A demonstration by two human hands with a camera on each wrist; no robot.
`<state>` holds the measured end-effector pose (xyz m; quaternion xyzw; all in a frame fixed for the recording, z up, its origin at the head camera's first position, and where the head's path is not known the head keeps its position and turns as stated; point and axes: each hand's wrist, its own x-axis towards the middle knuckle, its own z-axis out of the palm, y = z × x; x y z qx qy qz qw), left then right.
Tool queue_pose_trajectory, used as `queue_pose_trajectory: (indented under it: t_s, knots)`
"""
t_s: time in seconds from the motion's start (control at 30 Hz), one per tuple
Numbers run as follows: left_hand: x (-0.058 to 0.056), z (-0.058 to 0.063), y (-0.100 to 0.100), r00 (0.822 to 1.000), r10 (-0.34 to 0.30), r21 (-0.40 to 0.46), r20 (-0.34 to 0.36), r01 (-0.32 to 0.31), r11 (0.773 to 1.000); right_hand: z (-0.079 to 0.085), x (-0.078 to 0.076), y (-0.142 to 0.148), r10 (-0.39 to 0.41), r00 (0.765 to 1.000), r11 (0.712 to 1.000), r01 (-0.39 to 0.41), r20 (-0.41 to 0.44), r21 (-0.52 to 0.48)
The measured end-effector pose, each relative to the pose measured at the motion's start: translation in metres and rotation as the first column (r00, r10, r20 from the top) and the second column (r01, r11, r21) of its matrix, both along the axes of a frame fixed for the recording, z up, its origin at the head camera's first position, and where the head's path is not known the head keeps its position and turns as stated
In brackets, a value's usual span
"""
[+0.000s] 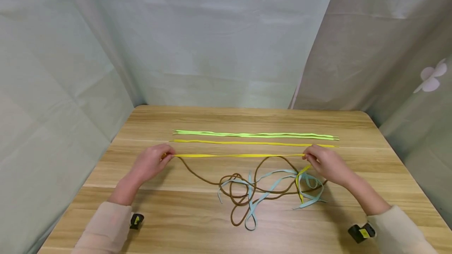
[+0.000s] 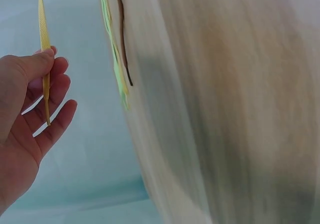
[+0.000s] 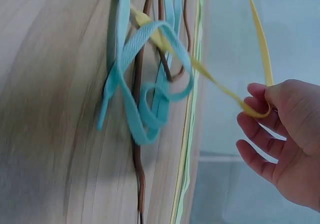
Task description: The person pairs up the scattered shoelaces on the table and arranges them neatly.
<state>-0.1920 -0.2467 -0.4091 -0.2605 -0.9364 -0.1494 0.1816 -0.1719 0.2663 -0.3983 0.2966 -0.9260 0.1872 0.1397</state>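
Note:
A flat yellow shoelace (image 1: 226,155) is stretched straight between the two hands, above the table. My left hand (image 1: 155,159) pinches it near one end between thumb and forefinger; its tip (image 2: 48,115) hangs past the fingers in the left wrist view. The right hand (image 1: 326,162) pinches it farther along, and the rest (image 3: 220,83) loops down from those fingers toward the pile. Just below lies a tangle of brown round cord (image 1: 234,191) and light blue flat laces (image 1: 261,197), with the yellow tail running into its right side.
Behind the held lace, another yellow lace (image 1: 247,142) lies straight on the wooden table (image 1: 176,222). Bright green laces (image 1: 254,134) lie parallel beyond it. Small black devices (image 1: 136,220) sit by both sleeves. Pale curtains (image 1: 212,50) hang behind the table.

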Motion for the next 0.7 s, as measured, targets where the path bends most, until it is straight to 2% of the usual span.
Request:
queue_pose_trajectory:
  t_s: [0.13,0.23,0.7]
  knots:
    - [-0.001,-0.004,-0.007,0.999,0.037,0.008,0.026,-0.037,0.999,-0.001,-0.001,0.009,-0.022,1.0,1.0,0.022,-0.021,0.0]
    - [-0.001,-0.005,-0.012,0.997,0.066,0.007,0.047,-0.067,0.998,-0.002,-0.001,0.014,-0.036,0.999,0.999,0.036,-0.007,0.007]
    - [-0.003,-0.005,-0.031,0.991,0.114,0.017,0.072,-0.115,0.993,-0.003,0.002,0.04,-0.141,0.99,0.99,0.14,0.033,0.021]
